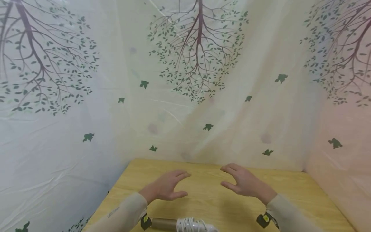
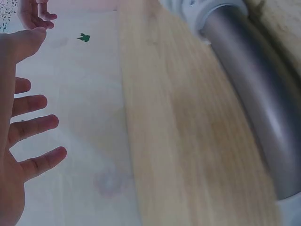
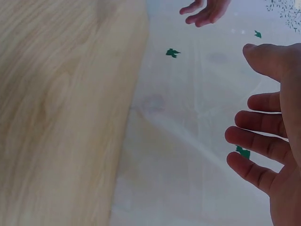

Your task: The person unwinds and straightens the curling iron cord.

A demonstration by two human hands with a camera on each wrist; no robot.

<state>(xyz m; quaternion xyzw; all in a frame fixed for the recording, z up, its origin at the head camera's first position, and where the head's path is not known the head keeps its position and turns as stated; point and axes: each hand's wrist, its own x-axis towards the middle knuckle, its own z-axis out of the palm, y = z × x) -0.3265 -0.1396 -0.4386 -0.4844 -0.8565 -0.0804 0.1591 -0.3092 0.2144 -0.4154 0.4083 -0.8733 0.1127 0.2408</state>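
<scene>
My left hand is raised above the table, fingers spread and thumb apart, holding nothing. Facing it, my right hand is held up in the same way, also with nothing in it. Below the left wrist, at the bottom edge of the head view, lies a rod-shaped appliance with a smooth brownish-grey barrel and a white cord wound round its white part. In the left wrist view, its barrel fills the right side, with white ends. Neither hand touches it, and its near side is cut off in the head view.
A light wooden table lies under both hands. Pale sheeting printed with trees and green leaves hangs behind it and along both sides. Small dark devices are strapped at both wrists.
</scene>
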